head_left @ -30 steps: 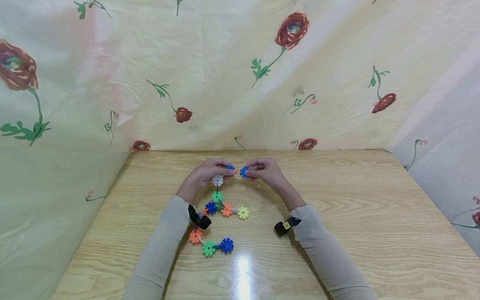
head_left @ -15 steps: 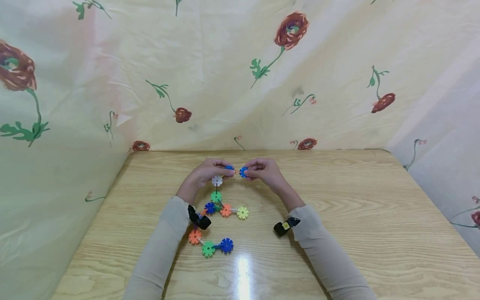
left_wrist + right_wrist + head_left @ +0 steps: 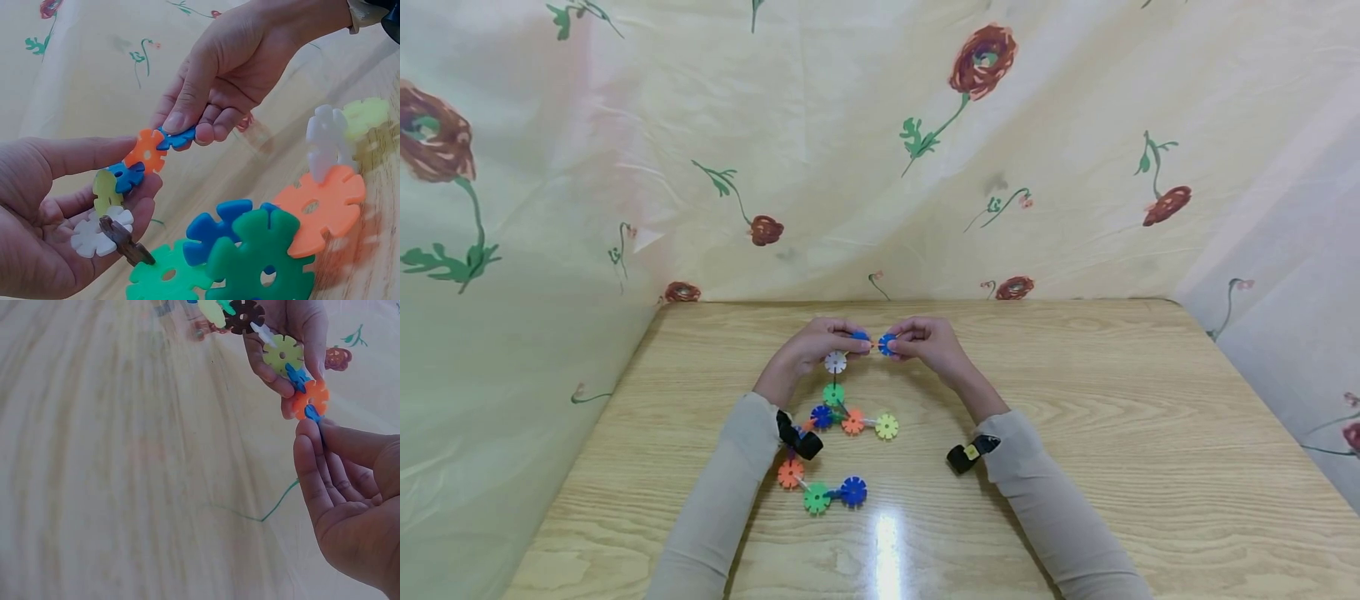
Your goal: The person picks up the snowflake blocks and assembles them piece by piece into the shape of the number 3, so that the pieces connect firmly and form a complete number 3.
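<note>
A chain of notched interlocking plastic discs runs up from the table to my hands. My left hand [image 3: 812, 343] pinches an orange disc [image 3: 147, 152] near the chain's far end. Linked below it are a small blue disc [image 3: 127, 177], a yellow disc [image 3: 283, 355] and a white disc [image 3: 835, 362]. From the other side, my right hand [image 3: 928, 343] pinches a blue disc [image 3: 887, 344] between thumb and fingertips. This blue disc meets the edge of the orange one; how deep its notch sits is hidden. A green disc [image 3: 833, 394] follows the white one nearer to me.
On the wooden table [image 3: 1075, 400], the chain bends under my left wrist. One branch ends in a yellow-green disc [image 3: 886, 427]. The near end has an orange disc [image 3: 791, 473], a green disc [image 3: 817, 497] and a dark blue disc [image 3: 853, 491]. A flowered cloth [image 3: 850, 167] hangs behind.
</note>
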`<state>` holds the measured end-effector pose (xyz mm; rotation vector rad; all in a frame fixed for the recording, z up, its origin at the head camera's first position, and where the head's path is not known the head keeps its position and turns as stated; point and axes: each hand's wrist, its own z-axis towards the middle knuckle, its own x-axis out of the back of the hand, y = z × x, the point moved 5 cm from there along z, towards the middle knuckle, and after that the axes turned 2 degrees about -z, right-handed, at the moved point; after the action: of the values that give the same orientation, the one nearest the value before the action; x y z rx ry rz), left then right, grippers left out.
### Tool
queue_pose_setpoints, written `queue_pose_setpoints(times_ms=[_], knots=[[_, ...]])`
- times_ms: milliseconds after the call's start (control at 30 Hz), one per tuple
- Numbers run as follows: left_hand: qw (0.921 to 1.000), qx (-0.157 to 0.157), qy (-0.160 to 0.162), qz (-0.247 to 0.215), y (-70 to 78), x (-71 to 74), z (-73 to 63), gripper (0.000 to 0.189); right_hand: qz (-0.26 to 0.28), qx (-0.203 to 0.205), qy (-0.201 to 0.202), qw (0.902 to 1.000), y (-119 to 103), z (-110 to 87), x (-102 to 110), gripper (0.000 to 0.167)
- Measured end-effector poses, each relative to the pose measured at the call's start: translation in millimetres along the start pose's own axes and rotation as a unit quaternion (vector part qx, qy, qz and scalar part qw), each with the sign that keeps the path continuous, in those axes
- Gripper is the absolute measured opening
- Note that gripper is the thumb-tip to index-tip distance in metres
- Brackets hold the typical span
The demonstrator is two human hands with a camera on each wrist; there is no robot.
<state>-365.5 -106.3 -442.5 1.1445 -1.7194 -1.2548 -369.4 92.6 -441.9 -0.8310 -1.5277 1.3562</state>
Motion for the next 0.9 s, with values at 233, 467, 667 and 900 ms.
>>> queue_pose_setpoints(times_ms=[233,467,667,900], knots=[[0.9998,-0.006,-0.012,0.014,2.7,0.3,-2.1,0.028,0.002,-0.003,-0.007,1.0,-2,-0.8,0,0.021],[0.999,-0.019,-0.03,0.025,2.7,-2.8,-2.2,0.033,0.002,-0.022,-0.003,0.9998,-4,-3.0,0,0.025],[0.9985,-0.011,-0.028,0.045,0.4,0.1,-4.4,0.039,-0.003,-0.03,0.004,0.9995,-3,-2.5,0,0.026],[0.9959,0.012,-0.029,0.085,1.5,13.2,-19.1,0.05,0.002,-0.039,0.024,0.999,0,-2.6,4,0.029]])
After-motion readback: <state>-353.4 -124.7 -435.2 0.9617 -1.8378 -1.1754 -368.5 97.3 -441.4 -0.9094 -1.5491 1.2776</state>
